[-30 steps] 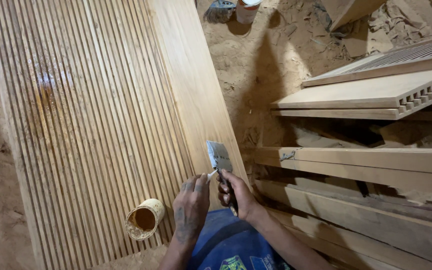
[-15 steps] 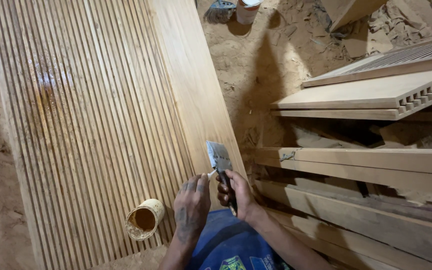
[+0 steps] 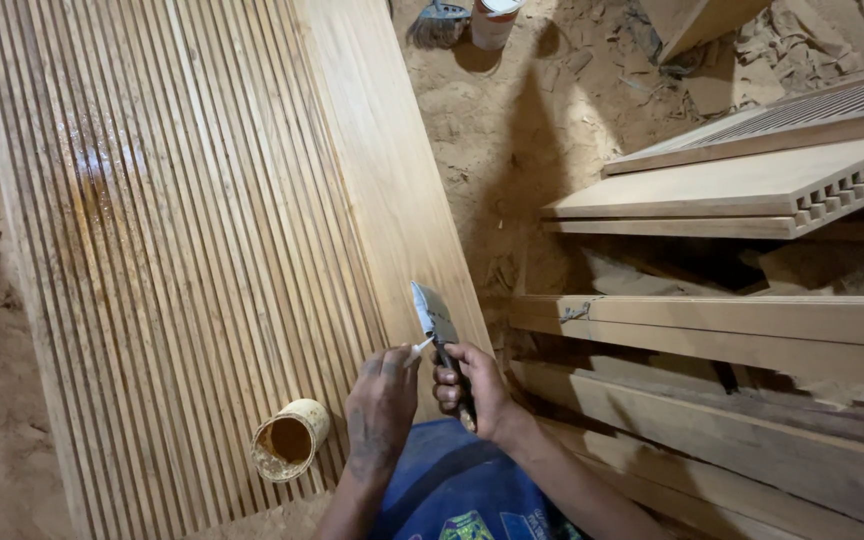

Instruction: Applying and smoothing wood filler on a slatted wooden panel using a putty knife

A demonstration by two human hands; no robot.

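Nearest the camera: a person's lap in blue cloth w/ both bare hands raised just above it. Right hand point(image 3: 472, 385) is wrapped tight round the dark handle of a putty knife point(image 3: 436, 320), blade angled up and away, flat face toward the viewer so it's easy to get at. Left hand point(image 3: 380, 400) pinches a small pale sliver point(image 3: 418, 348) between fingertips, its tip touching the base of the blade, prob. to scrape or load the blade; can't tell what the sliver is made of.

Just left of the left hand, a small open tin point(image 3: 290, 440) lies tipped on its side on the fluted wood panel point(image 3: 172, 250), mouth toward the person, brownish paste inside, within reach.

Panel lies flat on the sandy floor point(image 3: 512, 130); a glossy wet patch point(image 3: 102, 175) sits near its far left.

To the right: stacked wood boards point(image 3: 732, 330) and slotted panels point(image 3: 752, 185).

Far top: a brush point(image 3: 440, 22) next to a can point(image 3: 495, 20).
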